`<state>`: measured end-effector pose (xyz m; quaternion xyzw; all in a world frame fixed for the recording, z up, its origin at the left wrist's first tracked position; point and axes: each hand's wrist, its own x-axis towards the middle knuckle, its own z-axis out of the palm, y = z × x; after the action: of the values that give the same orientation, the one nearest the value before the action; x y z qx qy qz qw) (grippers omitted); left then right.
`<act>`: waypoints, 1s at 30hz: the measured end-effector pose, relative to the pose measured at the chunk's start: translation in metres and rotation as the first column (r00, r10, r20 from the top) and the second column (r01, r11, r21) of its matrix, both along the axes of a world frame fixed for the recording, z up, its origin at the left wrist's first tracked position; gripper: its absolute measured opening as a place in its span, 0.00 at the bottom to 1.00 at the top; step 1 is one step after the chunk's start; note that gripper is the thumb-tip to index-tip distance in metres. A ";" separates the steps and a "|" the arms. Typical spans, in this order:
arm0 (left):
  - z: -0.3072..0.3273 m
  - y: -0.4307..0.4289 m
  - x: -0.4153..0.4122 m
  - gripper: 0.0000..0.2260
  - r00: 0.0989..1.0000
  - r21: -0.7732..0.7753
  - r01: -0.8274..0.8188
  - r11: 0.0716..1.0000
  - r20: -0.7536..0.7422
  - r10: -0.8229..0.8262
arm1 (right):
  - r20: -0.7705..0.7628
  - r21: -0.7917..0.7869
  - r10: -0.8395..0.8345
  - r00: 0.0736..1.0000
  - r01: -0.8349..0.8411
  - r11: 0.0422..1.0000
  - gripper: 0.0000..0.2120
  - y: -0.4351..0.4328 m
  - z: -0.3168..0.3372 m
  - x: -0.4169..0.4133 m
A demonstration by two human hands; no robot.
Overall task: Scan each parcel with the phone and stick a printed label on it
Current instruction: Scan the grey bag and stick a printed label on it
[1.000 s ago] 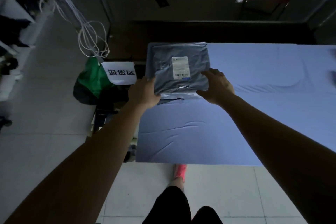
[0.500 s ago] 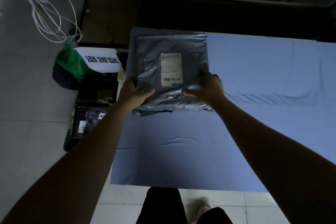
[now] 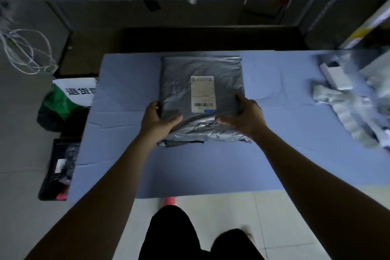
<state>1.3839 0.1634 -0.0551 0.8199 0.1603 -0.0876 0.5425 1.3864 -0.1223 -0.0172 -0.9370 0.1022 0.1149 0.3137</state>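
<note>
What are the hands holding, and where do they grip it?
The parcel: left hand on its near left edge, right hand on its near right edge.

The white paper sign (image 3: pixel 78 91) beside the blue-covered table (image 3: pixel 190 167) reads "退货", its next character hidden by the table's edge, while the white label (image 3: pixel 202 91) on the grey plastic parcel (image 3: pixel 177 74) bears a barcode and print too small to read.

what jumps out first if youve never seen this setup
The grey parcel at the middle of the blue table, with a white barcode label on top. The left hand and right hand grip its near corners. Next, a white sign with printed characters off the table's left edge, and a heap of pale packages at the right.
</note>
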 end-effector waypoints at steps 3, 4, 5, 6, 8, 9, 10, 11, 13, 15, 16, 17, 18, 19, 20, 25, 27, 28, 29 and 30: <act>0.007 -0.080 -0.040 0.31 0.999 -0.009 0.039 0.999 0.025 -0.038 | 0.018 -0.001 -0.042 0.999 0.042 0.999 0.52 -0.080 0.009 -0.049; 0.010 -0.105 -0.055 0.29 0.999 -0.011 0.045 0.999 0.026 -0.045 | 0.024 -0.010 -0.046 0.999 0.046 0.999 0.53 -0.105 0.012 -0.065; 0.013 -0.130 -0.069 0.28 0.998 -0.016 0.050 0.999 0.023 -0.050 | 0.025 -0.020 -0.046 0.999 0.046 0.999 0.53 -0.129 0.014 -0.080; 0.015 -0.153 -0.082 0.26 0.998 -0.021 0.055 0.998 0.018 -0.055 | 0.024 -0.031 -0.045 0.999 0.045 0.998 0.53 -0.153 0.015 -0.094; 0.017 -0.196 -0.105 0.25 0.998 -0.027 0.058 0.998 0.007 -0.058 | 0.015 -0.045 -0.053 0.998 0.054 0.998 0.54 -0.194 0.017 -0.116; 0.017 -0.215 -0.114 0.24 0.998 -0.032 0.056 0.998 0.005 -0.056 | 0.014 -0.051 -0.061 0.998 0.062 0.997 0.54 -0.212 0.018 -0.125; 0.016 -0.232 -0.122 0.24 0.999 -0.035 0.051 0.998 0.004 -0.051 | 0.015 -0.055 -0.065 0.998 0.065 0.996 0.54 -0.228 0.019 -0.132; 0.015 -0.247 -0.128 0.24 0.999 -0.031 0.047 0.998 0.001 -0.047 | 0.019 -0.059 -0.064 0.998 0.065 0.996 0.54 -0.243 0.019 -0.137; 0.012 -0.271 -0.135 0.26 0.998 -0.017 0.057 0.998 -0.014 -0.058 | 0.024 -0.068 -0.046 0.999 0.048 0.997 0.52 -0.268 0.016 -0.143; 0.005 -0.286 -0.135 0.28 0.996 0.002 0.078 0.997 -0.036 -0.078 | 0.002 -0.082 -0.019 1.000 0.019 0.996 0.49 -0.286 0.009 -0.142; 0.000 -0.293 -0.133 0.29 0.995 0.009 0.087 0.996 -0.047 -0.087 | -0.017 -0.088 -0.004 1.000 0.003 0.996 0.48 -0.292 0.005 -0.139; -0.006 -0.299 -0.130 0.29 0.994 0.015 0.098 0.995 -0.054 -0.097 | -0.035 -0.087 0.008 0.999 -0.011 0.996 0.47 -0.298 0.000 -0.136; -0.011 -0.306 -0.126 0.29 0.993 0.020 0.108 0.994 -0.057 -0.107 | -0.044 -0.079 0.009 0.999 -0.013 0.997 0.47 -0.303 -0.005 -0.132; -0.017 -0.313 -0.120 0.28 0.992 0.020 0.110 0.994 -0.061 -0.109 | -0.039 -0.068 0.002 0.999 -0.005 0.998 0.48 -0.309 -0.010 -0.127; -0.022 -0.320 -0.114 0.29 0.992 0.017 0.105 0.994 -0.068 -0.104 | -0.031 -0.053 -0.008 0.999 0.006 0.999 0.48 -0.313 -0.015 -0.122; -0.040 -0.352 -0.090 0.29 0.993 0.026 0.065 0.998 -0.096 -0.062 | -0.058 -0.034 -0.063 0.996 0.061 0.998 0.50 -0.336 -0.035 -0.091; -0.042 -0.362 -0.087 0.29 0.994 -0.012 0.027 1.000 -0.106 -0.028 | -0.076 -0.028 -0.057 0.995 0.055 0.998 0.50 -0.344 -0.043 -0.085; -0.043 -0.365 -0.086 0.28 0.994 -0.035 0.013 0.999 -0.112 -0.017 | -0.083 -0.027 -0.044 0.996 0.042 0.999 0.50 -0.347 -0.046 -0.082; -0.045 -0.367 -0.083 0.26 0.993 -0.050 0.010 0.999 -0.116 -0.016 | -0.083 -0.038 -0.030 0.996 0.027 0.999 0.50 -0.351 -0.049 -0.080; -0.046 -0.368 -0.081 0.25 0.993 -0.044 0.015 0.999 -0.117 -0.020 | -0.068 -0.056 -0.016 0.998 0.012 0.998 0.48 -0.355 -0.050 -0.077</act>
<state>1.3032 -0.2047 -0.1013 0.8030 0.1828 -0.1436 0.5488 1.3094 -0.4771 -0.0669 -0.9401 0.1227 0.1419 0.2846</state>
